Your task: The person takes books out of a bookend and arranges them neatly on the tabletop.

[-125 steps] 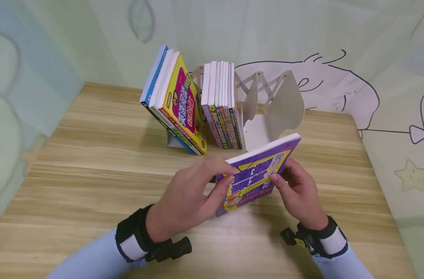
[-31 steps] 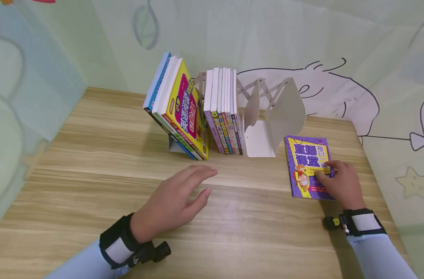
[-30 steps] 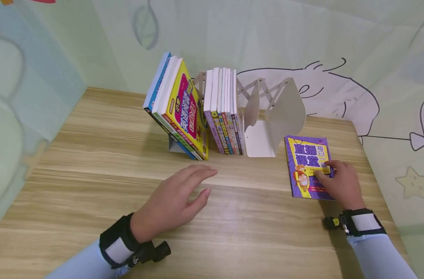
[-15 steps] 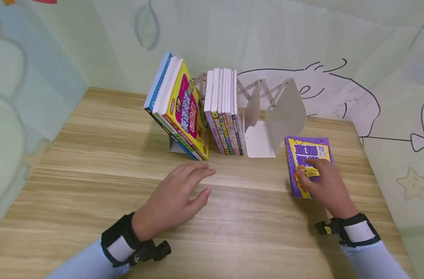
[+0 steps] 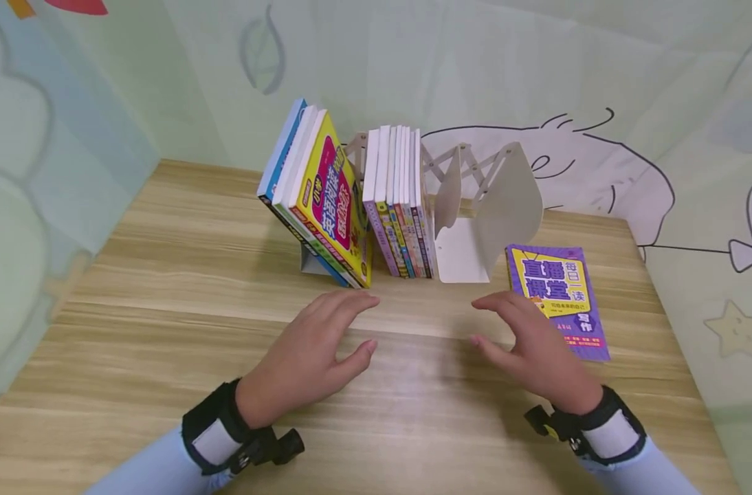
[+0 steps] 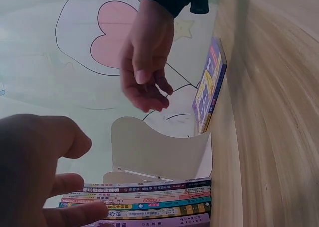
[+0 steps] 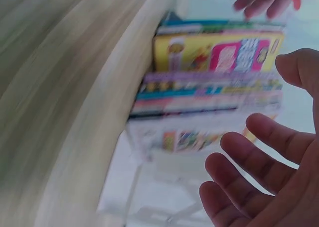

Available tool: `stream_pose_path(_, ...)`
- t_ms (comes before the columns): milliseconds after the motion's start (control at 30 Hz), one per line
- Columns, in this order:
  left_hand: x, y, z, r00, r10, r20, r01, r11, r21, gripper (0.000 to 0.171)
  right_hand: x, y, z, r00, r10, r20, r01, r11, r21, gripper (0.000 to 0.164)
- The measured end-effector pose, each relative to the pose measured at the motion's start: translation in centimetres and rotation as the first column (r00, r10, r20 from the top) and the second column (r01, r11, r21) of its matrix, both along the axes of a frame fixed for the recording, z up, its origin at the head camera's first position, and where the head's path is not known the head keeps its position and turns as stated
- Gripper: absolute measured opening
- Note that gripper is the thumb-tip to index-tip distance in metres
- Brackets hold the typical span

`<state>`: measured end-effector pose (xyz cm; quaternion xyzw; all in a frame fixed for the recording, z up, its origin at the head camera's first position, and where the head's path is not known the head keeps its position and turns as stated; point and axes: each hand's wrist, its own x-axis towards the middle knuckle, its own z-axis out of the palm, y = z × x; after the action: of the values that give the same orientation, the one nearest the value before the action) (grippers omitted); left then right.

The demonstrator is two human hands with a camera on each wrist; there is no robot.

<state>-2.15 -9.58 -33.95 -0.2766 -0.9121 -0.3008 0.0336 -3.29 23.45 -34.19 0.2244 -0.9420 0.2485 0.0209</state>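
Observation:
A purple book point(image 5: 574, 323) with a yellow panel lies flat on the table at the right. My right hand point(image 5: 537, 350) hovers left of it with fingers spread and hides its lower left corner. Nothing is in that hand. My left hand point(image 5: 311, 357) hangs over the table in front of the rack, fingers loosely extended and holding nothing. Behind the hands stands an expandable bookrack point(image 5: 509, 199). Several thin books point(image 5: 397, 199) stand upright in its middle section. To their left, a yellow book point(image 5: 335, 206) leans together with a blue book point(image 5: 284, 155) and others.
The rack's right section shows a bare white base point(image 5: 461, 254) between two beige dividers. The wooden table point(image 5: 184, 330) meets a wall with printed cartoons point(image 5: 475, 62) at the back. The right wrist view is blurred.
The purple book, earlier held in both hands, now lies flat on the right side of the table. My right hand has left it and moved left. My left hand has hardly moved lately.

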Motion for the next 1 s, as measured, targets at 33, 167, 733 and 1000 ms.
stream_pose_path(33,0.0,0.0,0.0,1.0,0.0,-0.001,0.0,1.0,-0.001,0.053,0.3,-0.3,0.2,1.0,0.013,0.003,-0.013,1.0,-0.008,0.05)
stream_pose_path(167,0.0,0.1,-0.1,1.0,-0.008,-0.012,0.008,1.0,0.002,0.052,1.2,-1.6,0.6,0.999,0.053,0.002,-0.053,0.998,-0.018,0.061)
stream_pose_path(733,-0.1,0.7,0.1,1.0,-0.021,-0.011,0.021,1.0,0.007,0.052,2.1,-2.9,0.3,0.992,0.104,-0.066,-0.104,0.995,-0.001,0.065)
stream_pose_path(1000,-0.8,2.0,0.9,0.994,-0.012,-0.104,0.014,1.0,0.018,0.051,2.2,-2.6,-0.1,0.993,0.113,-0.047,-0.112,0.993,0.026,0.058)
